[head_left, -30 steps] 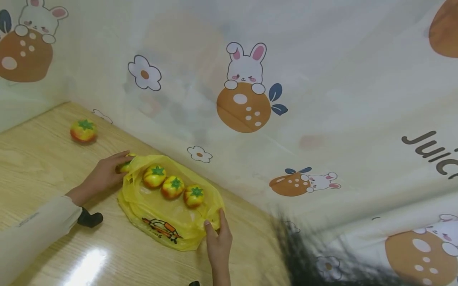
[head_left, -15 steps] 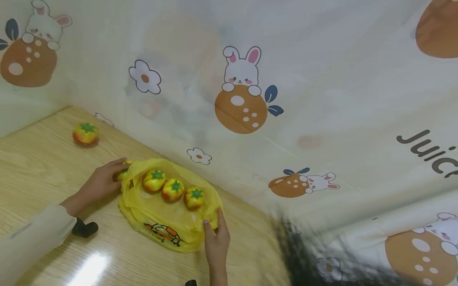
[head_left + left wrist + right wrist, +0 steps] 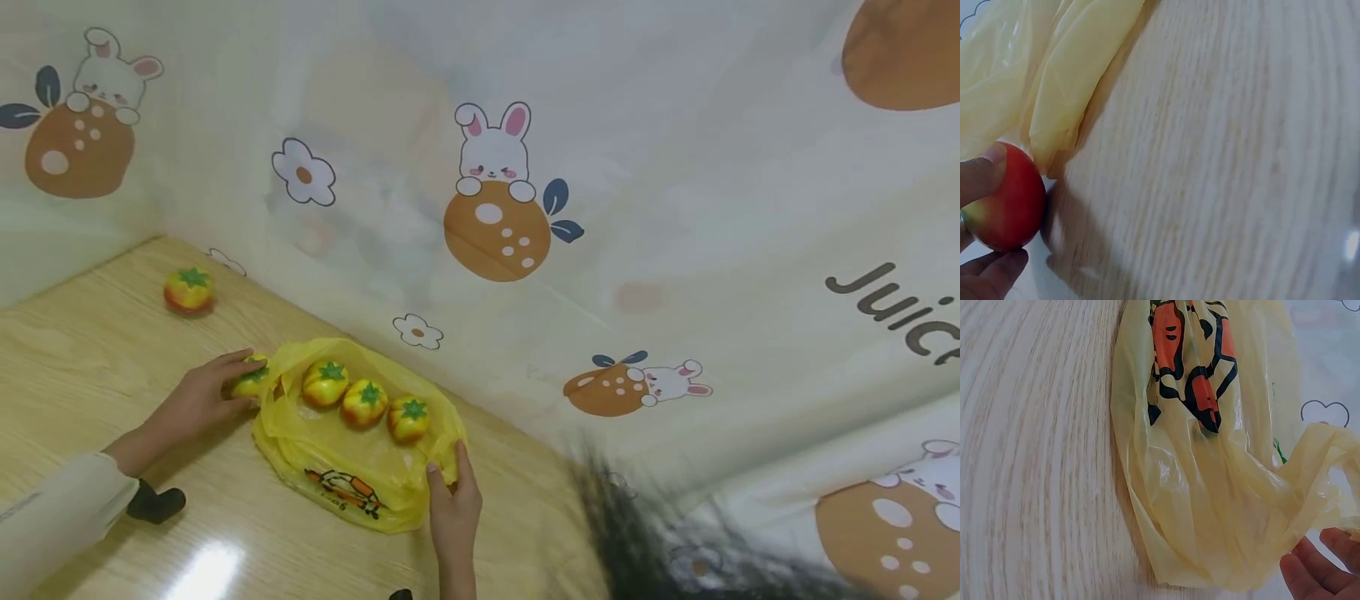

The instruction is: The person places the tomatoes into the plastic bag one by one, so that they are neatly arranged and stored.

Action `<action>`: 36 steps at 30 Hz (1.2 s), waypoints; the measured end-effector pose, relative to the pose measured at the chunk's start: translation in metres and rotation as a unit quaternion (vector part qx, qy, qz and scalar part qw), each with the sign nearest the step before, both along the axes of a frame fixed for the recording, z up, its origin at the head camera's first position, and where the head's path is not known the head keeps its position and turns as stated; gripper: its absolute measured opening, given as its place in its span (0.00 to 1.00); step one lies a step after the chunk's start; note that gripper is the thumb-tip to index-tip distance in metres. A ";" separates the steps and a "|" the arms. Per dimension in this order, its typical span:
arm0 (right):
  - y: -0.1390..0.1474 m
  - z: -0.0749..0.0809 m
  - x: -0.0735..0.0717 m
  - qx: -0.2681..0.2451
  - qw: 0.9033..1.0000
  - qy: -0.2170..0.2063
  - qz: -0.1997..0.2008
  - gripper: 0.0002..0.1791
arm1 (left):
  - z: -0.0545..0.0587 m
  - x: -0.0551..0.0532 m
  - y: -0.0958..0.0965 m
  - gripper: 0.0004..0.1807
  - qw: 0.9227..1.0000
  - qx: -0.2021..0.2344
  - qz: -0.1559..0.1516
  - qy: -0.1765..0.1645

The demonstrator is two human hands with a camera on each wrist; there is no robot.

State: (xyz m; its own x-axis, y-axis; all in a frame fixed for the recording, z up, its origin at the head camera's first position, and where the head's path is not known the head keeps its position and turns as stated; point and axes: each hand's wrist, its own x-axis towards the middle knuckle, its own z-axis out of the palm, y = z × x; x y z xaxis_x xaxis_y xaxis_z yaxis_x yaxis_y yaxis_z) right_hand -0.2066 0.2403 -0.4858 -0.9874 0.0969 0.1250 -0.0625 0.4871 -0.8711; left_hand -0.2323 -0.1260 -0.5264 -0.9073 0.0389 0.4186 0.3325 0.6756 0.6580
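Observation:
A yellow plastic bag [image 3: 360,492] with an orange-and-black print lies on the table with its mouth spread open. Inside it, several yellow-red tomatoes with green leafy tops sit in a row, such as the middle tomato [image 3: 364,404]. My left hand [image 3: 197,400] holds another tomato [image 3: 1013,203] at the bag's left rim, thumb on one side and fingers on the other. At the opposite end, my right hand [image 3: 456,512] pinches the bag's rim between thumb and fingers. In the right wrist view, its fingers [image 3: 1310,569] show beside the crumpled bag edge.
One more tomato [image 3: 189,292] stands alone on the wooden table [image 3: 82,342], near the back left corner. A cloth curtain [image 3: 360,75] printed with rabbits and fruit rises along the table's back edge. Dark hair [image 3: 622,533] blurs the lower right.
My left hand has shifted a little left with its tomato, so more of the tomato shows clear of the bag's rim. My right hand keeps its hold. The head view has tilted slightly.

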 end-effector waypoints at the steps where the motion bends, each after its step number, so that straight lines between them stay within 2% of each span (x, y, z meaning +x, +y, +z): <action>1: 0.000 0.000 0.000 0.002 1.000 0.001 0.000 0.34 | 0.000 0.001 0.001 0.30 1.000 0.001 0.001 0.005; 9: 0.002 -0.003 0.002 0.008 1.000 -0.005 -0.008 0.34 | 0.000 0.010 0.008 0.30 1.000 0.024 0.004 0.003; 17: 0.003 -0.008 0.005 0.020 0.999 -0.010 -0.023 0.33 | -0.001 0.014 0.008 0.30 1.000 0.021 0.000 0.008; 29: 0.001 -0.003 0.004 0.019 1.000 -0.011 -0.022 0.33 | -0.002 0.015 0.007 0.31 0.999 0.041 0.009 0.000; 32: 0.000 -0.001 0.003 0.017 1.000 -0.008 -0.020 0.34 | 0.000 0.011 0.000 0.31 0.998 0.060 0.002 -0.028; 36: -0.001 0.001 0.003 0.011 1.000 -0.012 -0.013 0.34 | 0.003 0.006 -0.012 0.31 0.998 0.048 -0.001 -0.045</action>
State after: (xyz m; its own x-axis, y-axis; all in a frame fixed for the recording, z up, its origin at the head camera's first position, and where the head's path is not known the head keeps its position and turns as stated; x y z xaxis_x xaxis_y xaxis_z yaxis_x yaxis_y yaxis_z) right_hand -0.2036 0.2395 -0.4853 -0.9875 0.1192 0.1031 -0.0286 0.5076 -0.8611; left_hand -0.2266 -0.1384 -0.5232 -0.9416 0.0037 0.3367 0.2695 0.6078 0.7470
